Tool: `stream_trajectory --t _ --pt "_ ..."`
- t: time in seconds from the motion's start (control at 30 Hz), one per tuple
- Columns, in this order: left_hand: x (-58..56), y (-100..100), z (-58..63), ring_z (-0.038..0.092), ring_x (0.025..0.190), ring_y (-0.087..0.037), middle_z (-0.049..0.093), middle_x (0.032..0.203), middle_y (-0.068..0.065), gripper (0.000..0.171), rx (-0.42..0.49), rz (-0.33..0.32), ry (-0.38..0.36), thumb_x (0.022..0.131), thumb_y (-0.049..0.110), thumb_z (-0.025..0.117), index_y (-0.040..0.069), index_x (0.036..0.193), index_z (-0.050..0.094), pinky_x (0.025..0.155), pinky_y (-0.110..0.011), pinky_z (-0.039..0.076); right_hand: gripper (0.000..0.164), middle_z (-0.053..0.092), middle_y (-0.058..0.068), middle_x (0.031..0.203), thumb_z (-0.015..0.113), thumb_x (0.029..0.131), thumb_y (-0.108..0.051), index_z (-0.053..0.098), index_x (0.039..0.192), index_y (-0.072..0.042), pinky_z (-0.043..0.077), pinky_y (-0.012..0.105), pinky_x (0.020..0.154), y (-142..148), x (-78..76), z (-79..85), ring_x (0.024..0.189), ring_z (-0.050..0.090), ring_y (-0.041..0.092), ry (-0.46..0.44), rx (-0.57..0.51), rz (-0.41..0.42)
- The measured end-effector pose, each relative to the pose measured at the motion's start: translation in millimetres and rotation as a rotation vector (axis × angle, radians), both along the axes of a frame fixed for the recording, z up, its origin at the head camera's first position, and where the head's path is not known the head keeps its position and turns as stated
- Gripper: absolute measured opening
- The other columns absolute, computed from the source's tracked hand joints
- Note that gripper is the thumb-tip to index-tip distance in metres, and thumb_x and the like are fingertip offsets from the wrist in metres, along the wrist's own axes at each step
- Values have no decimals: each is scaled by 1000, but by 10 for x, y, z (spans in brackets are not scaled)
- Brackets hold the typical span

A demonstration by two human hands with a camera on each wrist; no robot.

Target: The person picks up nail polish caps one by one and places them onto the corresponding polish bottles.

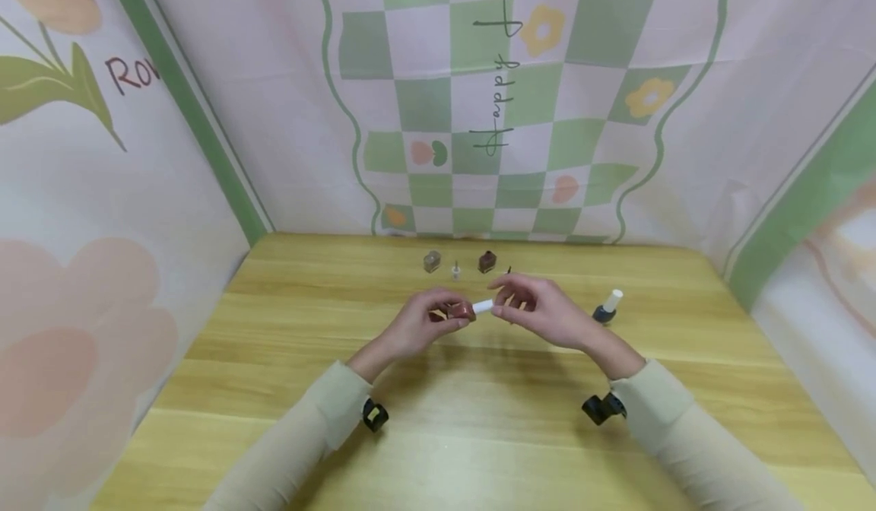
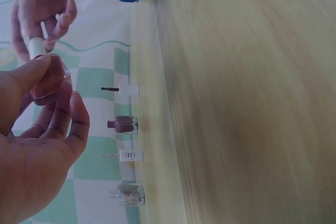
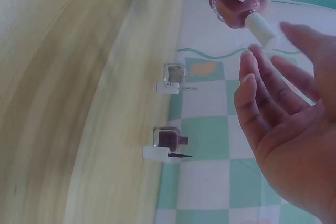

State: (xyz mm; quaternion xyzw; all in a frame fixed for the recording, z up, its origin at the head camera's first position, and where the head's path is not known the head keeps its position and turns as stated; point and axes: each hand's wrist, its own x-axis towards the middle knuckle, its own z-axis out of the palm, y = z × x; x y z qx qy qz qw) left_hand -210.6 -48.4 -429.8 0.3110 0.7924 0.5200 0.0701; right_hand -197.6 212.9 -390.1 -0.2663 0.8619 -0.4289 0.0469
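Observation:
My left hand (image 1: 427, 321) grips a nail polish bottle (image 3: 233, 9) of reddish-brown polish by its glass body, tilted, above the table. The bottle's white cap (image 3: 261, 30) is on and points toward my right hand (image 1: 541, 309). In the right wrist view, the right thumb and fingertips stand apart on either side of the cap's end, with a gap visible between them. Beyond the hands are an uncapped clear, glittery bottle (image 2: 130, 194) and an uncapped dark plum bottle (image 2: 125, 124). Beside each stands a white brush cap, one (image 2: 131, 155) with a pale brush, the other (image 2: 129, 90) with a dark brush.
A capped dark blue nail polish bottle (image 1: 605, 312) stands to the right, close to the right forearm. The wooden table (image 1: 445, 450) ends at a checkered curtain (image 1: 472, 100) at the back. Printed fabric hangs on both sides.

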Motion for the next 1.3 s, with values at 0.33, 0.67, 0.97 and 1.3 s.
stream_trajectory --t 0.33,0.67,0.97,1.3 --pt "12 4 17 64 96 -12 70 106 6 16 5 -16 13 96 16 73 17 112 74 83 -31 59 15 70 7 91 69 100 -23 73 107 -11 55 30 59 2 14 13 76 65 23 -41 -12 -16" --pt "15 36 5 64 93 -12 71 106 6 15 23 -32 32 96 17 73 19 111 75 79 -32 59 40 58 2 61 53 109 -27 66 73 -17 38 26 41 -54 -9 -63 46 42 10 64 0 -22" --pt "18 -2 16 63 92 -14 71 105 6 14 13 -20 8 96 16 73 20 109 75 79 -33 59 19 70 0 88 66 102 -24 69 117 -13 54 29 58 9 5 -2 74 65 16 67 0 9" --pt "13 31 3 63 93 -14 72 105 4 14 31 -27 14 96 16 74 17 109 76 78 -34 59 12 70 4 87 65 103 -23 74 102 -16 52 29 57 -3 -3 2 70 61 19 10 31 13"
